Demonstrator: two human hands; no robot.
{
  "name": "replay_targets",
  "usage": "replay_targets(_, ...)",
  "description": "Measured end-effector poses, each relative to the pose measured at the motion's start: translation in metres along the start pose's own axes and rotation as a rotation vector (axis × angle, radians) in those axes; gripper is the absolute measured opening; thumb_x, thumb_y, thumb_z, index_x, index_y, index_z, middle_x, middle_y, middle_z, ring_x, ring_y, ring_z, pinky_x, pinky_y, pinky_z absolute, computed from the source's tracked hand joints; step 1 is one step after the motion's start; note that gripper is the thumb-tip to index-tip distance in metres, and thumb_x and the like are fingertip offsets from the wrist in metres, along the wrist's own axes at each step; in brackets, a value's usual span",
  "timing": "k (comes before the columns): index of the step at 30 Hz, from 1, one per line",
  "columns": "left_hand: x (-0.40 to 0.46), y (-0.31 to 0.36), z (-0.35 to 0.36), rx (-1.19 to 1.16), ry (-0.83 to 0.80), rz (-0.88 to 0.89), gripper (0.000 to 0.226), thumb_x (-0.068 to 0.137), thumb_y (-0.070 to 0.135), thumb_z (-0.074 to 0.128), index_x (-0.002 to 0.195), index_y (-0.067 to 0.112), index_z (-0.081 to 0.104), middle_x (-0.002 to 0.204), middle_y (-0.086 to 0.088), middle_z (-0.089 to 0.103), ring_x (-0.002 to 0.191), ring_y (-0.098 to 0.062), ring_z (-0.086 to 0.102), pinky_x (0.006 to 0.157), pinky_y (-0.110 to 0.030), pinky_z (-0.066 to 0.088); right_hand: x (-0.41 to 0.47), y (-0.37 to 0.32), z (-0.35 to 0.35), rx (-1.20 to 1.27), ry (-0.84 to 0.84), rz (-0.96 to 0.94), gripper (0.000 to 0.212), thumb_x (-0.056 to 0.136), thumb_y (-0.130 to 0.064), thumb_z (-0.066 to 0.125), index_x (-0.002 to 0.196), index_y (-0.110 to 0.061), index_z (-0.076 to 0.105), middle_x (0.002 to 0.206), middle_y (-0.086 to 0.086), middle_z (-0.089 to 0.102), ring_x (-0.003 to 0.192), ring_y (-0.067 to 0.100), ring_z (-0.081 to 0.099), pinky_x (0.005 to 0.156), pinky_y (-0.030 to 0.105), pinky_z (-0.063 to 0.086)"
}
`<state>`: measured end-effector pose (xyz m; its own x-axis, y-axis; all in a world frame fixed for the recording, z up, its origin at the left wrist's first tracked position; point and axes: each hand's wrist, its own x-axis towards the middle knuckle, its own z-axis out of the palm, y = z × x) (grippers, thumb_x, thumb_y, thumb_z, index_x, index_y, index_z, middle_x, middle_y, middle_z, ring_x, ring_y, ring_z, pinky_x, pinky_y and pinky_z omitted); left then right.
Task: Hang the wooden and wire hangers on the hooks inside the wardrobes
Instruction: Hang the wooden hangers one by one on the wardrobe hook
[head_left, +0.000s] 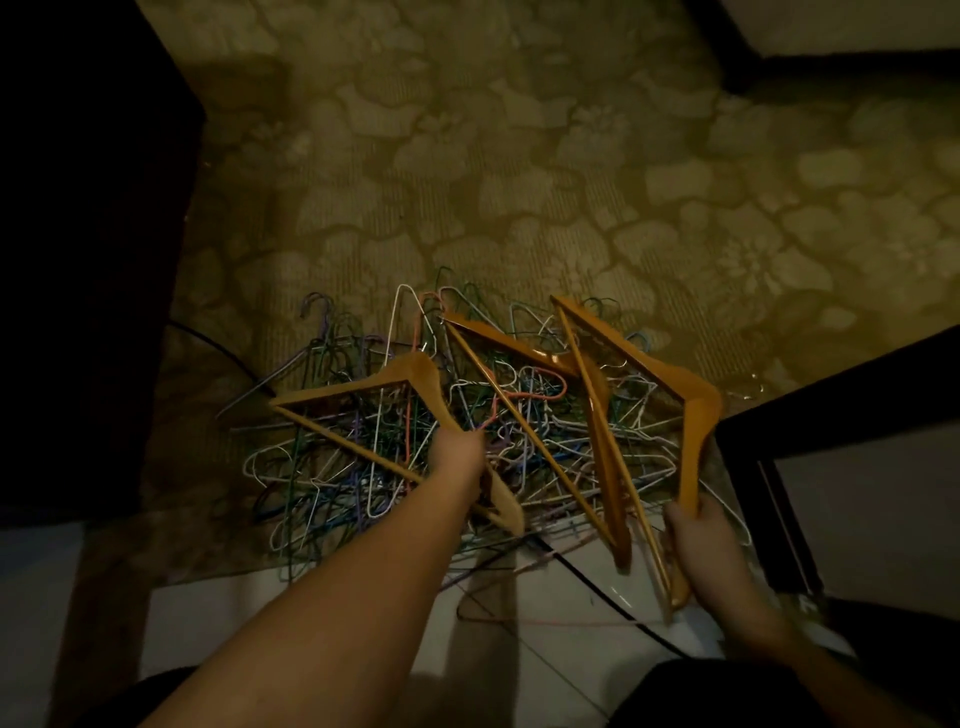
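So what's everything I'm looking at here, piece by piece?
wooden hangers: at least three, orange-brown; one at the left hand, the others at the right hand, all over the pile.
wire hangers: a tangled heap, too many to count, white, green, purple, pink; on the floor in the middle.
carpet: one, olive with a flower pattern; beyond the pile.
tiled floor: pale; nearest the person.
dark furniture: left side; another dark piece on the right.
black cable: one; across the tiles.
left hand: grips one wooden hanger.
right hand: holds wooden hangers by their ends.
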<state>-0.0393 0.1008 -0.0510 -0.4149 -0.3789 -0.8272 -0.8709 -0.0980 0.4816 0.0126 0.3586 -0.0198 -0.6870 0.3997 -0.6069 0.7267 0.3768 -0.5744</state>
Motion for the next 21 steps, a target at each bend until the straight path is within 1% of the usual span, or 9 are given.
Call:
replay_targets(2, -0.005, 0.004, -0.012, -0.040, 0.021, 0.020, 0.016, 0.096, 0.010, 0.049, 0.111, 0.009, 0.051, 0.095, -0.018, 0.062, 0.077, -0.031, 0.060, 0.070, -0.044, 0.057, 0.002, -0.024, -0.005, -0.011, -0.016, -0.047, 0.016, 0.093, -0.017, 0.053, 0.103, -0.006, 0.055, 0.076, 0.014, 0.057, 0.067, 0.028, 0.055, 0.062, 0.041, 0.048)
replay_targets(5, -0.018, 0.019, -0.028, -0.145, -0.026, 0.101, 0.014, 0.094, 0.006, 0.051, 0.107, 0.012, 0.050, 0.090, -0.017, 0.059, 0.081, -0.036, 0.066, 0.078, -0.050, 0.059, 0.000, -0.071, -0.007, -0.016, -0.060, -0.127, 0.022, 0.094, -0.024, 0.055, 0.112, -0.012, 0.054, 0.092, 0.013, 0.061, 0.080, 0.028, 0.060, 0.069, 0.042, 0.050)
replay_targets(9, -0.049, 0.048, -0.048, -0.155, -0.079, 0.271, 0.014, 0.096, 0.023, 0.059, 0.104, 0.012, 0.054, 0.084, -0.009, 0.056, 0.065, -0.021, 0.052, 0.060, -0.034, 0.047, -0.021, -0.146, 0.007, -0.012, -0.110, -0.312, 0.030, 0.095, -0.030, 0.057, 0.121, -0.016, 0.050, 0.097, 0.007, 0.063, 0.082, 0.024, 0.062, 0.066, 0.038, 0.050)
replay_targets(11, -0.064, 0.060, -0.061, -0.200, -0.086, 0.343, 0.024, 0.095, 0.034, 0.060, 0.108, 0.014, 0.056, 0.083, -0.010, 0.055, 0.064, -0.023, 0.053, 0.055, -0.030, 0.042, -0.041, -0.180, 0.023, 0.015, -0.167, -0.387, 0.031, 0.097, -0.027, 0.056, 0.125, -0.018, 0.047, 0.098, 0.005, 0.063, 0.081, 0.023, 0.065, 0.064, 0.036, 0.055)
replay_targets(13, -0.074, 0.067, -0.076, -0.264, -0.097, 0.421, 0.031, 0.094, 0.041, 0.059, 0.113, 0.017, 0.058, 0.081, -0.012, 0.058, 0.063, -0.027, 0.057, 0.052, -0.029, 0.040, -0.064, -0.205, 0.042, 0.015, -0.225, -0.469, 0.027, 0.097, -0.025, 0.056, 0.122, -0.020, 0.046, 0.096, 0.002, 0.062, 0.077, 0.018, 0.065, 0.060, 0.029, 0.055)
replay_targets(16, -0.085, 0.070, -0.091, -0.337, -0.132, 0.491, 0.023, 0.096, 0.039, 0.056, 0.107, 0.020, 0.062, 0.066, 0.003, 0.056, 0.051, -0.012, 0.046, 0.048, -0.027, 0.036, -0.096, -0.219, 0.071, 0.008, -0.293, -0.538, 0.021, 0.096, -0.023, 0.057, 0.113, -0.026, 0.045, 0.093, -0.003, 0.061, 0.070, 0.011, 0.059, 0.054, 0.022, 0.049)
replay_targets(18, -0.091, 0.073, -0.095, -0.390, -0.165, 0.495, 0.019, 0.096, 0.037, 0.057, 0.105, 0.022, 0.064, 0.068, 0.006, 0.063, 0.057, -0.011, 0.054, 0.053, -0.029, 0.043, -0.109, -0.216, 0.088, 0.009, -0.323, -0.573, 0.022, 0.094, -0.024, 0.058, 0.111, -0.029, 0.045, 0.094, -0.002, 0.064, 0.072, 0.014, 0.062, 0.061, 0.030, 0.053)
replay_targets(19, -0.092, 0.075, -0.095, -0.428, -0.190, 0.487, 0.018, 0.096, 0.035, 0.058, 0.105, 0.021, 0.064, 0.076, 0.004, 0.069, 0.066, -0.013, 0.061, 0.060, -0.032, 0.050, -0.115, -0.213, 0.093, 0.007, -0.331, -0.591, 0.022, 0.093, -0.026, 0.059, 0.111, -0.030, 0.047, 0.093, -0.002, 0.065, 0.074, 0.014, 0.064, 0.064, 0.034, 0.055)
replay_targets(21, -0.094, 0.078, -0.097, -0.525, -0.239, 0.454, 0.017, 0.097, 0.030, 0.058, 0.107, 0.017, 0.062, 0.095, -0.005, 0.074, 0.085, -0.021, 0.071, 0.077, -0.037, 0.057, -0.121, -0.207, 0.102, -0.003, -0.347, -0.624, 0.024, 0.093, -0.029, 0.060, 0.115, -0.030, 0.050, 0.091, -0.004, 0.067, 0.072, 0.011, 0.064, 0.062, 0.032, 0.051)
